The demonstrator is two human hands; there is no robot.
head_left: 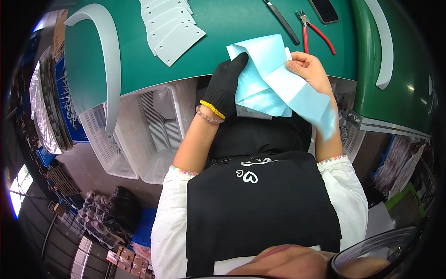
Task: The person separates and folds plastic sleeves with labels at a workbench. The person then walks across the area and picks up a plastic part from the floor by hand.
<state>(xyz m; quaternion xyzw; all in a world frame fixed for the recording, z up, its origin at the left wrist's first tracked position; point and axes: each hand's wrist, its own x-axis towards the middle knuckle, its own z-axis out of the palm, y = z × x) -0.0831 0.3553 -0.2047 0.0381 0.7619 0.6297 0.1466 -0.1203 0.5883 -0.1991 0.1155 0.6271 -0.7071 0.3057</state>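
A creased light-blue sheet (265,79), thin like film or paper, is stretched between my two hands in front of the table's near edge. My left hand (225,86), in a black glove with a yellow cuff, is closed on the sheet's left side, thumb on top. Bare, my right hand (310,72) pinches the sheet's upper right edge, and a long blue strip hangs down past the wrist, blurred at its end. Pale edges of a flat piece (253,113) peek out below the sheet; most of it is hidden.
On the green table (223,23) lie overlapping light-grey plates (179,42) with holes, a black-handled knife (282,22), red-handled cutters (305,35) and a phone (324,10). Curved pale strips (109,51) lie at either side. White crates (134,135) with stacked parts stand below left.
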